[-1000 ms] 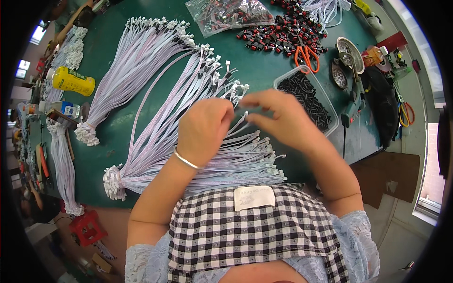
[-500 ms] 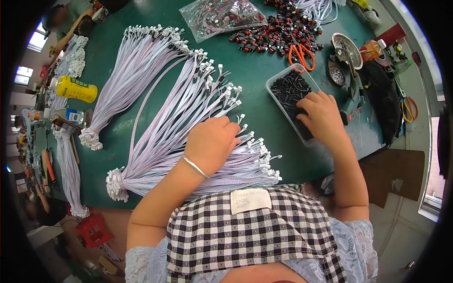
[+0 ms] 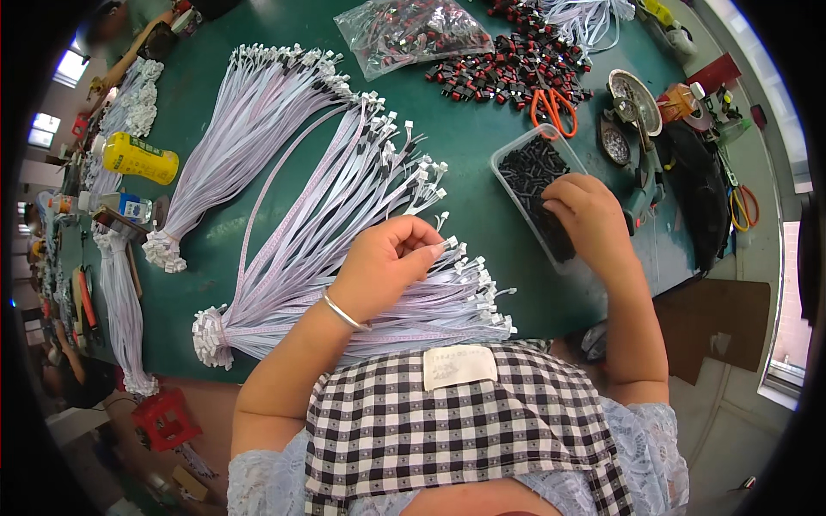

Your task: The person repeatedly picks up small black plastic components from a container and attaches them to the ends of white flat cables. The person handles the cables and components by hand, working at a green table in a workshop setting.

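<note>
My left hand (image 3: 387, 265), with a silver bangle at the wrist, hovers over a fanned bundle of white flat cables (image 3: 297, 241). Thumb and forefinger pinch one cable end, whose small white connector (image 3: 449, 243) pokes past the fingertips. Several cable ends in this bundle carry black sleeves, others show bare white connectors. My right hand (image 3: 592, 217) reaches over a clear plastic tub (image 3: 500, 163) of short black tubes (image 3: 527, 169). Its thumb and fingers are closed together above the tubes; whatever lies between them cannot be made out.
A second cable bundle (image 3: 245, 129) lies far left, beside a yellow bottle (image 3: 140, 158). Beyond the tub are orange-handled scissors (image 3: 553, 113), a heap of red-and-black parts (image 3: 516, 73) and a clear bag (image 3: 413, 36). Metal dishes (image 3: 635, 101) and a green-handled tool (image 3: 641, 202) sit right.
My left hand has turned so its thumb and forefinger show, with a white connector at their tips. My right hand stays at the tub, its fingers now closer together.
</note>
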Available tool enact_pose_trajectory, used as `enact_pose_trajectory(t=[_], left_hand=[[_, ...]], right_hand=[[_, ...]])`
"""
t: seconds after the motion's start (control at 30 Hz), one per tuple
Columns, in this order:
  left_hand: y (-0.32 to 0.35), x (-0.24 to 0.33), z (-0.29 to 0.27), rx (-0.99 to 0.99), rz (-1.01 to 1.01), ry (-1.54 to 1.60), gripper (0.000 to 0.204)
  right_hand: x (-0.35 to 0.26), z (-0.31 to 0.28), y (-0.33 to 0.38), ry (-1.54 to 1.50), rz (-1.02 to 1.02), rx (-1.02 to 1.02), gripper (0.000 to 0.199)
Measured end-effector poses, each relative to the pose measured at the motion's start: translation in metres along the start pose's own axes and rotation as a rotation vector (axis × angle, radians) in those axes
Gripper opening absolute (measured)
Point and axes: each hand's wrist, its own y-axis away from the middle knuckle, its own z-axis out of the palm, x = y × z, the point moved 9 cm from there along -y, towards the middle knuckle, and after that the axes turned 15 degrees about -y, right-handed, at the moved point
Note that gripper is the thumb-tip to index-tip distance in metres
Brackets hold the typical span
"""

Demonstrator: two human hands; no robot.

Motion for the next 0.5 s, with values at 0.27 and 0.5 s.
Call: enact_pose_trajectory(t=[0.27,0.5], left_hand=[[0.0,-0.018,0.007,-0.109,-0.083,0.245,0.01],[0.0,-0.021,0.008,-0.13,-0.094,0.296,0.009]], right_hand=[[-0.051,0.042,-0.004,-0.661,0.005,-0.116,0.016],[-0.044,0.083,0.002,-1.154,0.451,-0.075,0.012]])
